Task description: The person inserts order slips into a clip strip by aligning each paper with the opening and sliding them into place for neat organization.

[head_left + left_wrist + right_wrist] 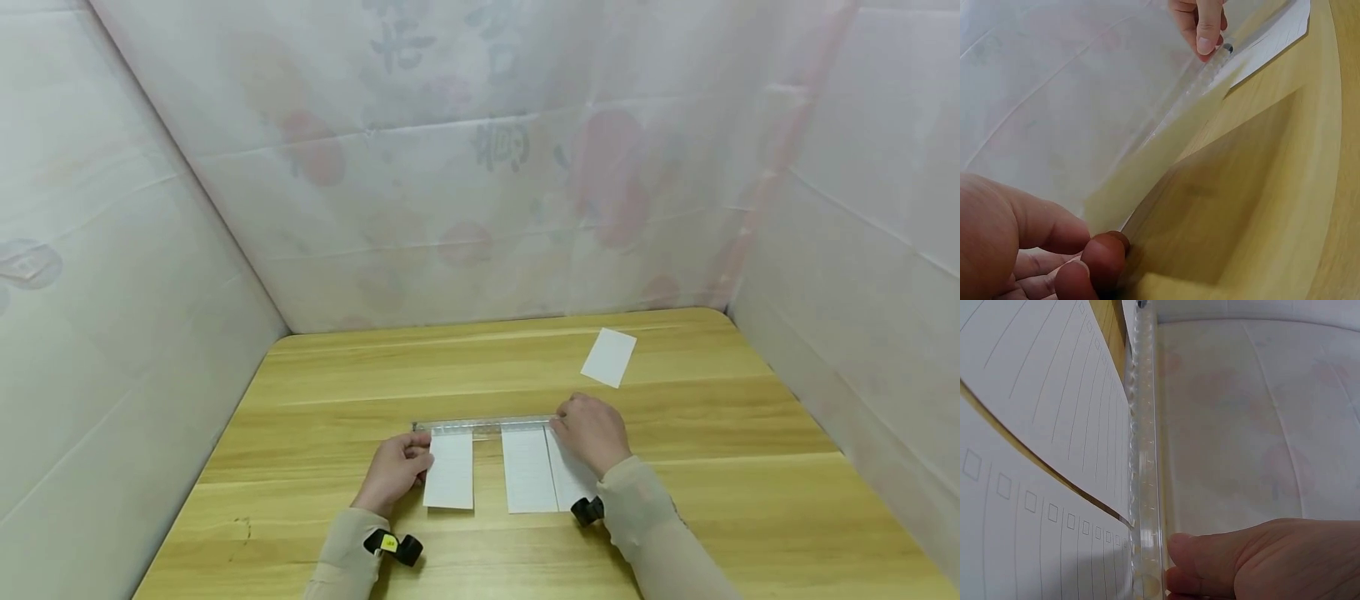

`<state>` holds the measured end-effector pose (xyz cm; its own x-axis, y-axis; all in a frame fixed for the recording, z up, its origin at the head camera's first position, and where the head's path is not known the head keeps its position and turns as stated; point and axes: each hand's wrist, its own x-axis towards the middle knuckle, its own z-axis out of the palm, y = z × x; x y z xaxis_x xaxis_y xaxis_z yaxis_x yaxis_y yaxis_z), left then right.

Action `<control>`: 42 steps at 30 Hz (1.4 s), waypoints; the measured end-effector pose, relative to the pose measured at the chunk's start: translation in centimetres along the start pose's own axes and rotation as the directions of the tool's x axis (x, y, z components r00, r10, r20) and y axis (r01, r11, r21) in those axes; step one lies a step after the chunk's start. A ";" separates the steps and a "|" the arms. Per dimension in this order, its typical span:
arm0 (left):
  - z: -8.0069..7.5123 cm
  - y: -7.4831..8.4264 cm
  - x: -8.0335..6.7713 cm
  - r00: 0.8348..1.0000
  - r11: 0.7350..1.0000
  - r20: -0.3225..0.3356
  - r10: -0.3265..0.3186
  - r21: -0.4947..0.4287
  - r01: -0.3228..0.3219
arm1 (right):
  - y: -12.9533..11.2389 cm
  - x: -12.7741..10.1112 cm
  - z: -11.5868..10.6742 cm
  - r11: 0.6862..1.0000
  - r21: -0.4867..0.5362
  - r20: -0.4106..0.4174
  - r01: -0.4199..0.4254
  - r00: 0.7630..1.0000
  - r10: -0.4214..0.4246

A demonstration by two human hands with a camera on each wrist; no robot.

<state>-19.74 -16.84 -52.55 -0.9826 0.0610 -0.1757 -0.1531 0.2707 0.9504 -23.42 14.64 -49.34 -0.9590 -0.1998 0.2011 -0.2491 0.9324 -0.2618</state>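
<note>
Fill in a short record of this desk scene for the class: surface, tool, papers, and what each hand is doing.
surface: wooden table inside white cloth walls
tool: clear ruler lying crosswise above the sheets
papers at ruler: three lined sheets set side by side, top edges at the ruler
loose paper: one white slip lying apart, farther back on the right
left hand: pinches the leftmost sheet
right hand: rests fingers on the ruler's right end

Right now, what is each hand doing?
Left hand: pinches the left paper sheet.
Right hand: fingers curled on the clear ruler.
</note>
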 end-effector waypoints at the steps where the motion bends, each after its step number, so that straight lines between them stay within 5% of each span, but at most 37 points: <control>1: 0.0 0.0 0.0 1.000 1.000 0.002 0.001 0.002 -0.001 | 0.0 0.0 0.0 1.000 -0.001 0.000 0.000 1.000 0.000; 42: 0.6 0.2 -0.3 0.993 0.998 0.106 0.047 0.043 -0.052 | 0.5 -0.4 0.2 1.000 -0.011 -0.017 0.007 1.000 -0.007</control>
<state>-19.42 -16.21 -52.45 -0.9720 0.1748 -0.1567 -0.0972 0.3079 0.9464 -23.18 15.12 -49.73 -0.9548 -0.2010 0.2192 -0.2540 0.9344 -0.2496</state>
